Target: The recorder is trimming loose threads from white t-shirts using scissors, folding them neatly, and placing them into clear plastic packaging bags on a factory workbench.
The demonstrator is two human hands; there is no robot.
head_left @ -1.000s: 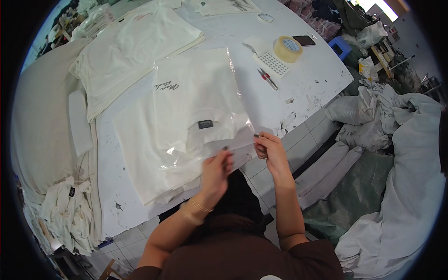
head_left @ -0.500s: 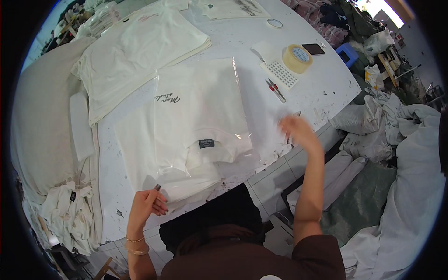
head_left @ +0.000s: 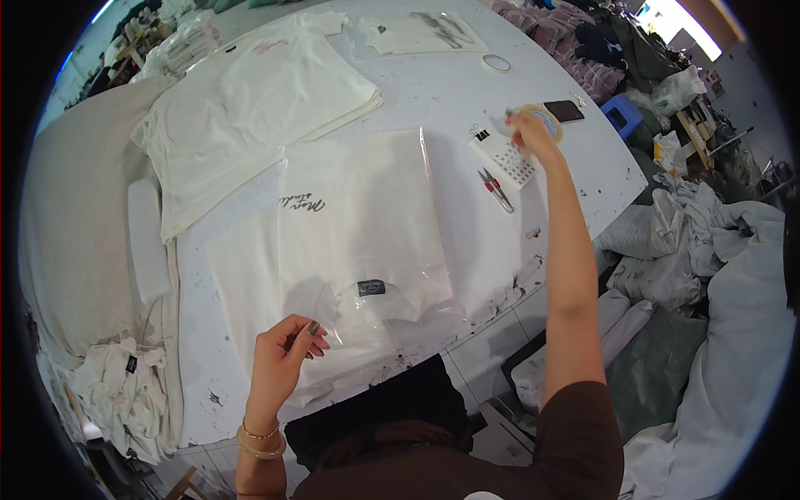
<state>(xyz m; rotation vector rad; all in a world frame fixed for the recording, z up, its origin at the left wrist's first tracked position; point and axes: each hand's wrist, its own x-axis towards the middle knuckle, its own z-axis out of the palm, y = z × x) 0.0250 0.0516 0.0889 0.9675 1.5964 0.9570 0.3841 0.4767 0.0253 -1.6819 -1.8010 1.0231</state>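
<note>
A folded white T-shirt with dark script print and a dark neck label lies inside a clear plastic bag. Beneath it is another piece of white cloth. At the bag's near left corner, my left hand has its thumb and fingers curled together; whether they pinch the film is not clear. My right hand reaches over a white sheet of small dark stickers, beside a roll of clear tape. Its fingers are blurred. A black binder clip sits at the sheet's far edge.
Red-handled thread snips lie near the sheet, and a dark phone past the tape. White shirts spread across the far left. Another bagged shirt and a small roll are at the back. Cloth heaps flank the table.
My right hand has moved away from me, from the near right table edge to the sticker sheet and tape. My left hand has shifted right and slightly forward to the bag's corner.
</note>
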